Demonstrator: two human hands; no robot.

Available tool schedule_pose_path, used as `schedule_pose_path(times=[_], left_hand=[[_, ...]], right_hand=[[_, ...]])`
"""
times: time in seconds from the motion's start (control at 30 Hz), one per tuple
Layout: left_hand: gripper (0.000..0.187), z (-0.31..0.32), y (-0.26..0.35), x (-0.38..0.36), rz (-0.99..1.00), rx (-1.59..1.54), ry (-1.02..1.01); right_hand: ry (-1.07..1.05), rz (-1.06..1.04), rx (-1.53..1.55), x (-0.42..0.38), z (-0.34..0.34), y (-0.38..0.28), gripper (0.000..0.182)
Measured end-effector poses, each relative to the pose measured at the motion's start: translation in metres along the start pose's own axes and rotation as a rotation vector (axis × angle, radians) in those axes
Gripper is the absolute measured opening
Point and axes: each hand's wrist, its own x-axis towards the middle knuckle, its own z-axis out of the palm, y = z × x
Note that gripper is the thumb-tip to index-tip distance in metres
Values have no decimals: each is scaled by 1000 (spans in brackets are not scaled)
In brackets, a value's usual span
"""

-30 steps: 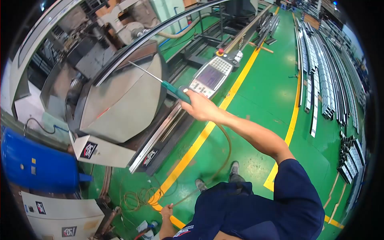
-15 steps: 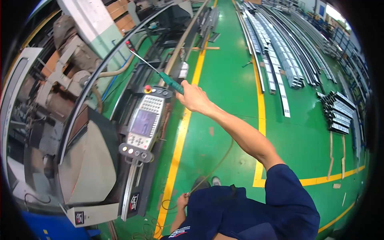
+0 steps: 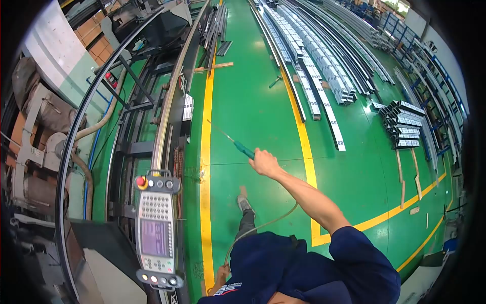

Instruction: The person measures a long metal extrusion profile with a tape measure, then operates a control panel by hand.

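Note:
A green-handled tool (image 3: pixel 244 149) with a long thin metal tip, like an air gun, is in my right hand (image 3: pixel 265 163), whose fingers are wrapped round the handle. My right arm reaches forward over the green floor, and the tip points up and left across the yellow line. A thin hose (image 3: pixel 263 223) curves from beneath my right forearm down to my left hand (image 3: pixel 221 274). That hand is low beside my body, closed round the hose and partly hidden by the dark blue shirt.
A control panel (image 3: pixel 156 235) with a red button stands at the left, before a long machine bed (image 3: pixel 132 148). Long metal profiles (image 3: pixel 324 76) lie at the upper right, with a shorter stack (image 3: pixel 405 124) nearby. My shoe (image 3: pixel 244 203) is on the floor.
The view has shifted, with the control panel now lower and further left. My right hand and the tool have moved away from the panel, over the floor. One foot has come forward.

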Motion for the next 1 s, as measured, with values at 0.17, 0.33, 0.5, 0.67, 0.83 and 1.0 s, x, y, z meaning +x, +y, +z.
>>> schedule_pose_path(times=[0.17, 0.33, 0.5, 0.67, 0.83, 1.0], left_hand=[[58, -83, 112, 146, 71, 199, -96], [55, -180, 215, 248, 43, 415, -190], [64, -222, 236, 282, 63, 406, -80], [45, -202, 220, 284, -113, 333, -240], [47, -212, 345, 311, -156, 114, -18], [49, -260, 469, 385, -162, -11, 170]], right_hand=[[65, -9, -38, 119, -39, -35, 39], [25, 27, -77, 225, -60, -56, 41], [24, 99, 11, 352, -62, -73, 44], [36, 133, 84, 499, -73, -83, 43], [-70, 236, 212, 646, -107, -91, 44], [-247, 121, 488, 807, -179, -150, 44]])
